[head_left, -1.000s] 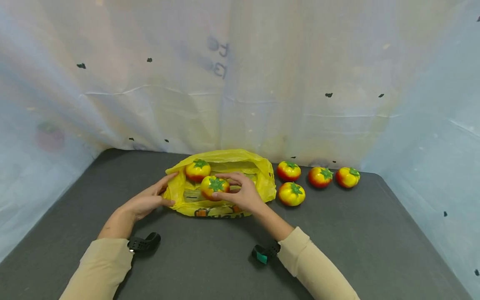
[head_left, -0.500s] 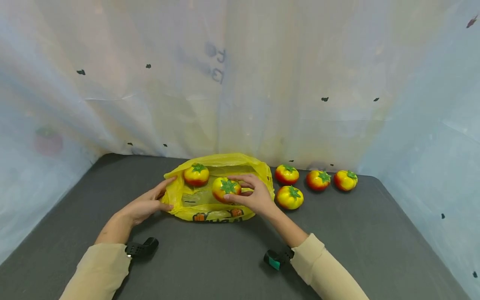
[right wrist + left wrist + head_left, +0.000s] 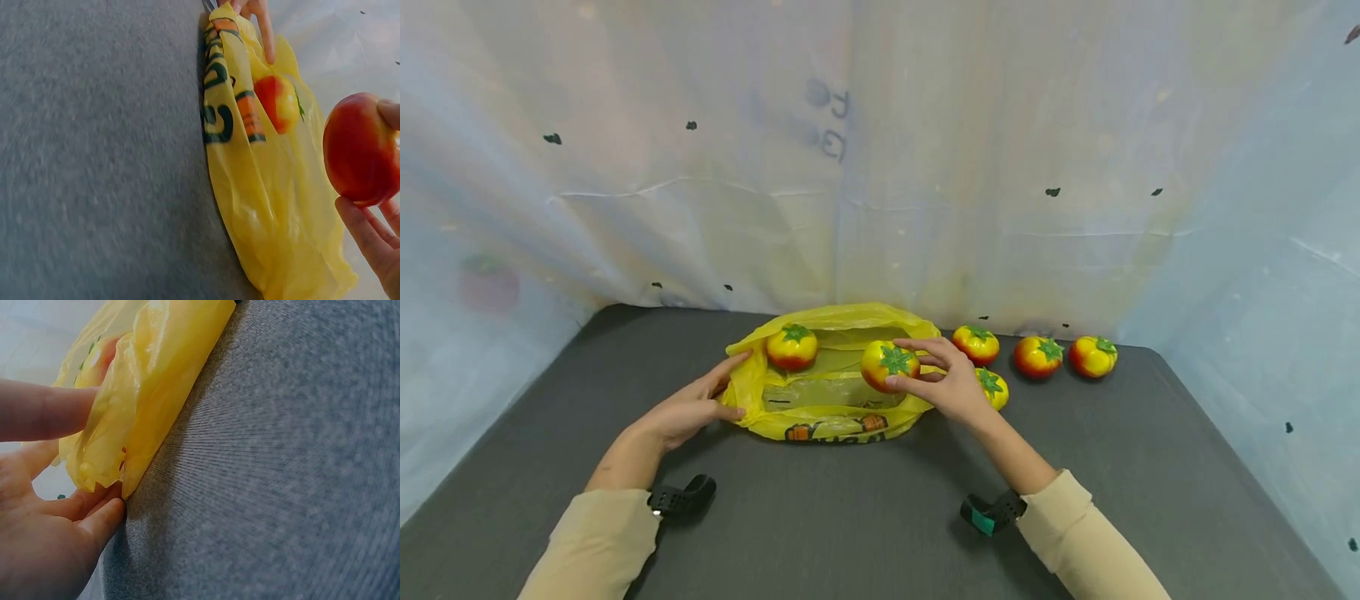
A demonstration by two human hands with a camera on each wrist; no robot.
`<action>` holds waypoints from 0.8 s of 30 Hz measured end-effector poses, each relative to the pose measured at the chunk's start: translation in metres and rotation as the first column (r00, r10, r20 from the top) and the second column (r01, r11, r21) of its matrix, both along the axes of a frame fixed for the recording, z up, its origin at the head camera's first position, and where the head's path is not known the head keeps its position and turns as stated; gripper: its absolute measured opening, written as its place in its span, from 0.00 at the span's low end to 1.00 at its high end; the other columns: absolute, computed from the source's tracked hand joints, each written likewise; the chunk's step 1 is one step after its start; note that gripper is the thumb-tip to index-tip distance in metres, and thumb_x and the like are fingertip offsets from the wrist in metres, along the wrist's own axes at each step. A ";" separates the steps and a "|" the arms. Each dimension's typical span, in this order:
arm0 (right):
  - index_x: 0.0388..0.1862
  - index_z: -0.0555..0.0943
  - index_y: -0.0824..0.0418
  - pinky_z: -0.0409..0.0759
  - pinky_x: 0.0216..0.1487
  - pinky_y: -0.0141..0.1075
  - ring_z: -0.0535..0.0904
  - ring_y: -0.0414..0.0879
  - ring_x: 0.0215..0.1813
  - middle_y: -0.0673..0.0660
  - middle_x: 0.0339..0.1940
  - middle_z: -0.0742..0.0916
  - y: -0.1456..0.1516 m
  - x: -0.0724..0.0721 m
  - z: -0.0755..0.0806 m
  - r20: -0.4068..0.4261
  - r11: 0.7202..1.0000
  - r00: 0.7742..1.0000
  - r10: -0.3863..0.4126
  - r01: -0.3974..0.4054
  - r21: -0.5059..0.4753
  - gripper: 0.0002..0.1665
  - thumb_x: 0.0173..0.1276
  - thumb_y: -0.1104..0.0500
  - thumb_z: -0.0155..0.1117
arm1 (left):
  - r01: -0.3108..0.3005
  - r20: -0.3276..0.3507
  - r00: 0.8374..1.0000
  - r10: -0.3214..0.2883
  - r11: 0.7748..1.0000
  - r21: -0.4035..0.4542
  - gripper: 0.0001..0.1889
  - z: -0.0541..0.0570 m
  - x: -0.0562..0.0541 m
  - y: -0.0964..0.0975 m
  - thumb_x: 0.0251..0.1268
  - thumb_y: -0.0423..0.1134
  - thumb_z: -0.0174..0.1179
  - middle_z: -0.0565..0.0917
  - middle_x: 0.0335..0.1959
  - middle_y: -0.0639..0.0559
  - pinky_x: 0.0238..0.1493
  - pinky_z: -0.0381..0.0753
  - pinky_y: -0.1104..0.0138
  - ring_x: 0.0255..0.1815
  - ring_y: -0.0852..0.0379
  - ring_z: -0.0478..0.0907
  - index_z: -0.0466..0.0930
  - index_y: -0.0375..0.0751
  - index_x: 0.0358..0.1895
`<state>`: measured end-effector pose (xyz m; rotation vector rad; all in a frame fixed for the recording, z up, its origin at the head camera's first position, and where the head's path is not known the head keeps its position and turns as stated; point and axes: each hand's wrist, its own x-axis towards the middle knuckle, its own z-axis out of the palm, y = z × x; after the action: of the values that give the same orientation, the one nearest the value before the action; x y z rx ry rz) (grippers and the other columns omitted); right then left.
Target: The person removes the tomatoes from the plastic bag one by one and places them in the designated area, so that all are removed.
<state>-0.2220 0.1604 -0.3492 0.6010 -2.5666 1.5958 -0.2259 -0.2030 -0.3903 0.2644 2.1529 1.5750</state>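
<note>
A yellow plastic bag (image 3: 745, 392) lies on the dark table with its mouth open. My left hand (image 3: 688, 408) holds its left end, the thumb (image 3: 47, 411) lying against the plastic. Inside that end sits a red-and-yellow toy tomato (image 3: 792, 347) with a green leafy top. Over the bag's right part, my right hand (image 3: 951, 379) grips another toy tomato (image 3: 883, 364) between thumb and fingers. The right wrist view shows this tomato's smooth red side (image 3: 359, 150) raised beside the bag, fingertips (image 3: 353, 209) against it.
Right of the bag, several more toy tomatoes stand on the table (image 3: 820, 517): one at the back (image 3: 976, 343), one partly behind my right hand (image 3: 995, 388), and two further right (image 3: 1038, 357). A pale sheet (image 3: 925, 167) hangs behind the table.
My right hand has moved to the right with its toy tomato, from the middle of the bag to its right part. My left hand stays at the bag's left end.
</note>
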 end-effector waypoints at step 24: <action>0.61 0.79 0.51 0.70 0.64 0.54 0.73 0.56 0.62 0.57 0.60 0.75 0.058 -0.001 0.020 -0.011 0.988 0.989 -0.149 0.150 0.042 0.28 0.60 0.53 0.71 | -0.003 0.005 1.000 0.003 1.000 0.002 0.52 -0.001 -0.001 -0.001 0.60 0.29 0.59 0.26 0.76 0.36 0.67 0.35 0.32 0.75 0.31 0.26 0.30 0.54 0.78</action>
<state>-0.2232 0.2188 -0.3293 0.4056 -2.5780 1.4918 -0.2273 -0.2036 -0.3915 0.2585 2.1487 1.5781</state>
